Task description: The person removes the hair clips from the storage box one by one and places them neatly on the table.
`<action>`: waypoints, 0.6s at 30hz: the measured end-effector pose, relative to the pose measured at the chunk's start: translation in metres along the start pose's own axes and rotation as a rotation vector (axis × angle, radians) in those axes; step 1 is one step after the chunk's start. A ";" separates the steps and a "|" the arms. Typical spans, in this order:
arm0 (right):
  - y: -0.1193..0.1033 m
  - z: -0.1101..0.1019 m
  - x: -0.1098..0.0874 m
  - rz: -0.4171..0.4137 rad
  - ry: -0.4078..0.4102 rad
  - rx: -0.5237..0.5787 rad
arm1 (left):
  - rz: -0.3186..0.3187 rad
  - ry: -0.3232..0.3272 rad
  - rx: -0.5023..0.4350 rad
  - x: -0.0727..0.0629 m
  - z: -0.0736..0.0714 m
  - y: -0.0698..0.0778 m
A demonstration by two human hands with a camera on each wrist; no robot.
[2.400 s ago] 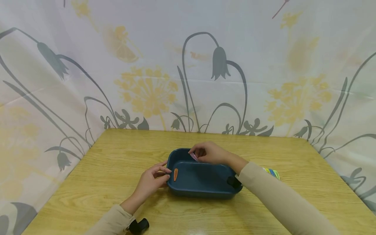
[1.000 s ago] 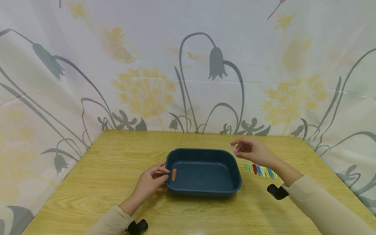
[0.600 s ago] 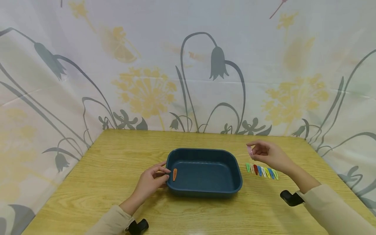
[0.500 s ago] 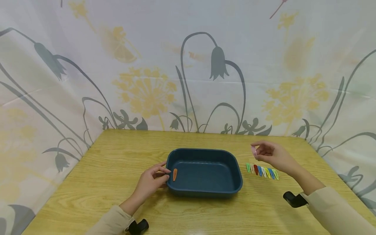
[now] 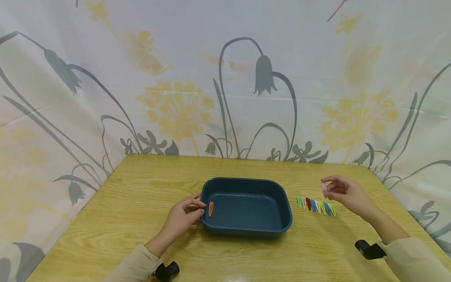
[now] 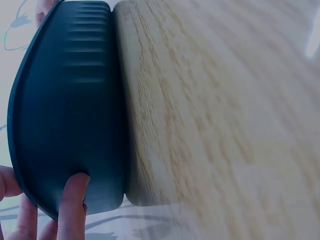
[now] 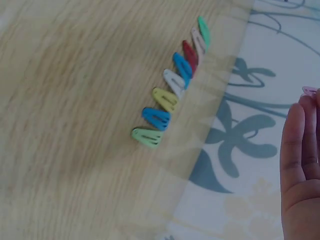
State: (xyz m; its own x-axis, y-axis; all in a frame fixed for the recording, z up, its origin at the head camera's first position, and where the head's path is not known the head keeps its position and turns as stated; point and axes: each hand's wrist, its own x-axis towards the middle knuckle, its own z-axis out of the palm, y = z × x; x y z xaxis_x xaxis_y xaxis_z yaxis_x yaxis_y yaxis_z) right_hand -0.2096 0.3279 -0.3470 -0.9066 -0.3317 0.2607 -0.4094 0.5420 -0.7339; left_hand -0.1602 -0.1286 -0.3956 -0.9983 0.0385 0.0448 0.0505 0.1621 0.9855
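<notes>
A dark blue rectangular tray point(image 5: 243, 213) stands on the table, with an orange snap hair clip point(image 5: 211, 209) lying inside at its left end. My left hand point(image 5: 183, 215) holds the tray by its left end; in the left wrist view a fingertip point(image 6: 77, 187) presses on the outer wall while other fingers lie at the rim. Raised over the table to the right of the tray, my right hand point(image 5: 347, 194) pinches a pink hair clip point(image 5: 323, 188) between thumb and fingers. Only the clip's tip shows beside the fingers in the right wrist view.
Right of the tray lies a slanting row of several snap hair clips: green point(image 7: 203, 32), pale pink point(image 7: 198, 44), red point(image 7: 189, 54), blue, white point(image 7: 174, 81), yellow point(image 7: 165, 99), blue and light green point(image 7: 146, 137). A flower-patterned curtain point(image 5: 239, 98) hangs behind the wooden table point(image 5: 141, 196).
My right hand, pinching the pink clip, has moved from above the tray to the right, past the row of clips. My left hand and the tray have stayed put.
</notes>
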 end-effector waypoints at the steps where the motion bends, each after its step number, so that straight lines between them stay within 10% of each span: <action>1: 0.003 -0.001 -0.001 -0.004 0.002 0.002 | 0.002 -0.001 -0.001 0.000 0.000 0.000; 18: 0.044 -0.009 -0.024 0.096 0.019 -0.034 | 0.004 -0.008 -0.018 0.000 -0.001 -0.001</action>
State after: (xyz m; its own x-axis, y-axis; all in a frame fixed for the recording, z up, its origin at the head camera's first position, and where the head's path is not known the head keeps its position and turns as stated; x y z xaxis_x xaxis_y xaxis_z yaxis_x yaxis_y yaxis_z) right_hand -0.2063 0.3665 -0.3803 -0.9435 -0.2626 0.2021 -0.3234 0.5970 -0.7342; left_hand -0.1605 -0.1293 -0.3966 -0.9978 0.0469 0.0477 0.0540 0.1443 0.9881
